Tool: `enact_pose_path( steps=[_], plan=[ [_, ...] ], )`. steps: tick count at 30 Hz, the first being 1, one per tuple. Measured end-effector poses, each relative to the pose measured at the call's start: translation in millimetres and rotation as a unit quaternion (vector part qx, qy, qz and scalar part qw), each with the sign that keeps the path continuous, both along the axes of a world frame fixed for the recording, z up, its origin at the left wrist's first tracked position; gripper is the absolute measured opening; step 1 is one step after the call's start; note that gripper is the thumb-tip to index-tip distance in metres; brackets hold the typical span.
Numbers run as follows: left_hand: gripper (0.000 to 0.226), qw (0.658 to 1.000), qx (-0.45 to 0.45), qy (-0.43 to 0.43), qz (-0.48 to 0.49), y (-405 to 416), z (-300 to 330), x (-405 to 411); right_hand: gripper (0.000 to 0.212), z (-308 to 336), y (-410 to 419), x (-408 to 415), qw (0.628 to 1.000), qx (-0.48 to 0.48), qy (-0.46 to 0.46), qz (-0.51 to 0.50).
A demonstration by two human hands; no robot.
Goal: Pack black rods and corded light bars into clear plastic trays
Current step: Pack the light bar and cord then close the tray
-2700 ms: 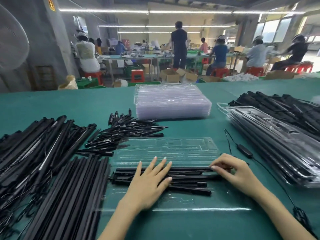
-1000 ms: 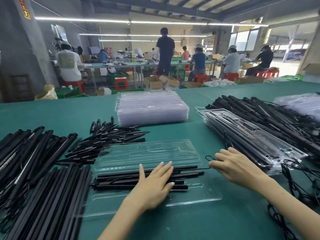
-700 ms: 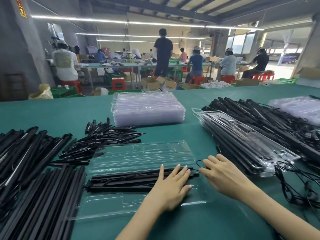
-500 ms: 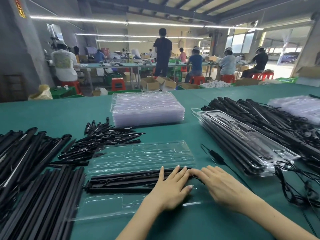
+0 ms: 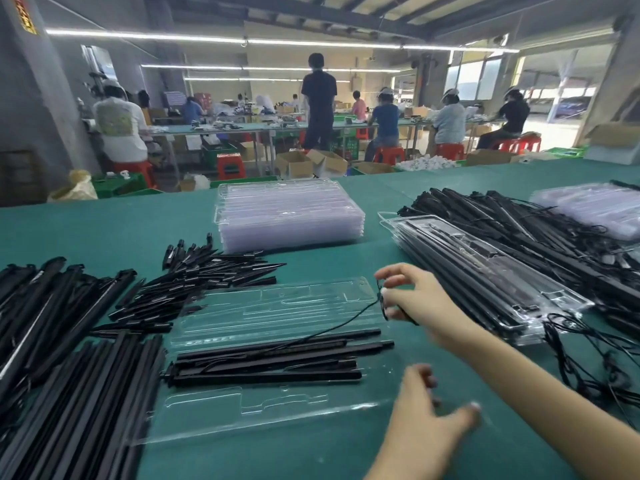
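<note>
- A green table (image 5: 104, 233) is seen spanning the foreground.
- Beyond its far edge, cardboard boxes (image 5: 311, 163) are set on the floor.
- Left of the boxes, a red stool (image 5: 230, 165) is placed.
- Behind them, a standing person (image 5: 318, 102) and seated workers (image 5: 384, 123) are gathered at long benches.
- Above, strip lights (image 5: 221, 39) are mounted.

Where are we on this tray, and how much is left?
Done: a stack of packed trays at right. In hand: the open tray holds black rods; the right hand pinches the cord, not yet tucked in. Left: loose rods and empty trays.
</note>
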State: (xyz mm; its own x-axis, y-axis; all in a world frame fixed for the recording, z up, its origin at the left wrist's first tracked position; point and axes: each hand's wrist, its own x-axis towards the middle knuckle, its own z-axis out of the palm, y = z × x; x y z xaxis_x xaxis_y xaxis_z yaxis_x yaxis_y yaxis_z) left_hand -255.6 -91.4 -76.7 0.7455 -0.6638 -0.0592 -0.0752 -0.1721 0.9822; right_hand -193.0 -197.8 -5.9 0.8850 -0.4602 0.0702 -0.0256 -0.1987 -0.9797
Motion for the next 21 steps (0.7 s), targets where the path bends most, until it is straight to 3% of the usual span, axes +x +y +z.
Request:
enact_pose_path(
  steps=[2,4,6,9,17,18,21],
  plan=[
    [0.088,0.998,-0.008,0.063,-0.028,-20.0,-10.2,-9.1,0.026,14.2,2.8,13.9,0.979,0.204,0.017,-0.012],
    [0.099,0.991,-0.047,0.121,-0.031,-32.5,-11.1,-12.8,0.025,28.4,5.0,22.9,0.929,0.369,0.007,-0.036],
    [0.102,0.989,-0.067,0.135,0.006,-42.6,-10.1,-9.6,0.024,38.4,6.1,28.5,0.877,0.477,-0.003,-0.063],
    [0.094,0.982,-0.093,0.136,0.093,-60.6,-2.8,8.6,0.026,45.3,7.8,35.1,0.851,0.517,-0.008,-0.095],
    [0.077,0.974,-0.047,0.147,0.164,-92.3,7.9,46.2,0.016,55.6,4.5,53.2,0.809,0.577,-0.004,-0.114],
    [0.068,0.973,-0.033,0.161,0.161,-94.4,9.1,51.3,0.022,56.7,3.0,55.0,0.799,0.59,-0.014,-0.113],
    [0.007,0.972,-0.01,0.189,0.139,-101.4,15.7,57.1,0.039,58.4,-1.4,61.6,0.781,0.613,-0.022,-0.118]
  ],
)
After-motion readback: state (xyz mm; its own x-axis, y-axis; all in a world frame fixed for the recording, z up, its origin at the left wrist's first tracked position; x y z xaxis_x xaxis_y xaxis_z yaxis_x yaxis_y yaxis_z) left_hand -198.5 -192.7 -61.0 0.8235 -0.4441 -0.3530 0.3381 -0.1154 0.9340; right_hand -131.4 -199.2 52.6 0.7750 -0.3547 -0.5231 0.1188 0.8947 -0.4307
